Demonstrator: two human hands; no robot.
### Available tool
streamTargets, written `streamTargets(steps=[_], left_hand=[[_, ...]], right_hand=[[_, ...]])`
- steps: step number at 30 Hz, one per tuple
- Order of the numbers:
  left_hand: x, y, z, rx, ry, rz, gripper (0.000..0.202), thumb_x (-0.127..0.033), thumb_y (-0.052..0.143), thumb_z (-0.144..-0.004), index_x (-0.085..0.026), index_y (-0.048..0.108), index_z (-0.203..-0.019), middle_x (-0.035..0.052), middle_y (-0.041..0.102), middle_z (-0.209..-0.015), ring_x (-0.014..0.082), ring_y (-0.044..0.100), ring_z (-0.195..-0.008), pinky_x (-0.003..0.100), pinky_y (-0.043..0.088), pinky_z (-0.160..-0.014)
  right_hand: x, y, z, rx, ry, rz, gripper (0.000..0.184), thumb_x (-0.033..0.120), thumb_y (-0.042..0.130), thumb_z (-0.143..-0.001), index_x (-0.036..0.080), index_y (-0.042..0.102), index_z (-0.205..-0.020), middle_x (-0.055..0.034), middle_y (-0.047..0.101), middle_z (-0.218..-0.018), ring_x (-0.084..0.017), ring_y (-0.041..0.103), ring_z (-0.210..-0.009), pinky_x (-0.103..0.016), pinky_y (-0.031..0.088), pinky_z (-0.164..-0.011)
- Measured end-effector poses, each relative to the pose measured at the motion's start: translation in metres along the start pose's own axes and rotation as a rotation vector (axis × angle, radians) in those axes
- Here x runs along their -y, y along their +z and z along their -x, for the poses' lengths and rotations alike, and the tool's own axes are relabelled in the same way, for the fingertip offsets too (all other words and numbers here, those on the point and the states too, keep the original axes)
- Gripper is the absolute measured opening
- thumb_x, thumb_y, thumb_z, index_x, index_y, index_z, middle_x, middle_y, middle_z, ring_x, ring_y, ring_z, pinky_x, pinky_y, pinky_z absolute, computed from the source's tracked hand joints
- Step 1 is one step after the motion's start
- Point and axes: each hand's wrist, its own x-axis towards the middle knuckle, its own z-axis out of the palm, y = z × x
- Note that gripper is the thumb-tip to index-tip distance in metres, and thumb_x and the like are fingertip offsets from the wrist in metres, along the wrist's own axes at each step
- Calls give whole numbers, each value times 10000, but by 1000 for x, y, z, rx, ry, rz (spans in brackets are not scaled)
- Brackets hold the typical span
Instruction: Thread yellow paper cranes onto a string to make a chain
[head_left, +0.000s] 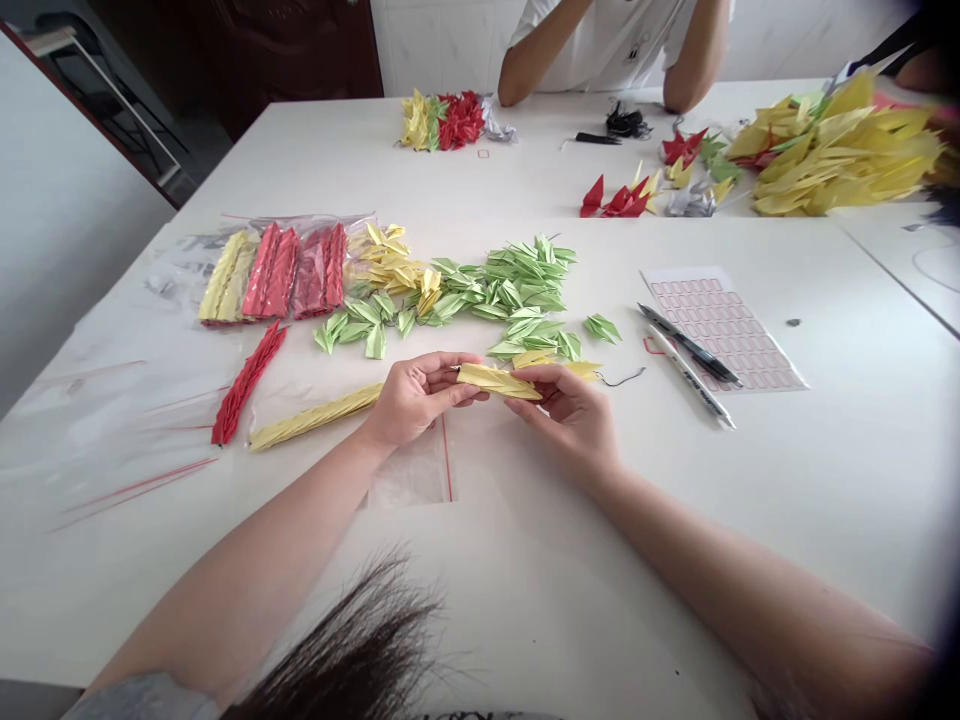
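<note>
Between my two hands is a short stack of folded yellow paper pieces [498,381], held level above the table. My left hand [420,398] pinches its left end with thumb and fingers. The right end is gripped by my right hand [571,412]. Just behind the right hand lie more folded yellow paper pieces [583,369] with a dark thread end. A long packed yellow paper strand [315,418] rests left of my left hand, partly hidden by it. Beyond my hands spreads a pile of folded green paper pieces [525,275], with loose yellow folded pieces [390,258] beside it.
A clear bag [180,262] holds red and yellow strands; a red strand [249,385] lies nearer. Another plastic bag [412,475] is under my hands. Pens [694,345] lie on a red-framed label sheet [731,325]. Across the table, a person [615,45] sits near colourful paper piles [847,150].
</note>
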Motion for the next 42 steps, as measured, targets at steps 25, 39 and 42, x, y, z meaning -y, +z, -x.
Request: streamTargets(steps=[25, 39, 42], left_hand=[[-5, 5, 0, 0, -67, -25, 568, -484, 787, -739, -117, 650, -1151, 31, 735, -658, 175, 731, -652, 248, 593, -658], [-3, 10, 4, -35, -119, -25, 512, -523, 775, -721, -114, 740, -1027, 60, 757, -765, 201, 747, -733, 283, 627, -686], [-4, 10, 3, -35, -116, -40, 497, -519, 783, -710, -115, 747, -997, 50, 746, -755, 162, 716, -689, 273, 624, -683]], right_hand=[[-7, -1, 5, 121, 33, 110, 475, 572, 731, -802, 228, 642, -1118, -88, 689, -1013, -232, 664, -916, -391, 561, -813], [-2, -1, 6, 81, -19, 256, 355, 517, 711, -839, 228, 721, -1046, -95, 718, -974, -232, 662, -842, -366, 538, -683], [-2, -1, 6, 79, -28, 272, 335, 506, 701, -848, 225, 711, -1029, -85, 707, -928, -219, 651, -808, -356, 535, -668]])
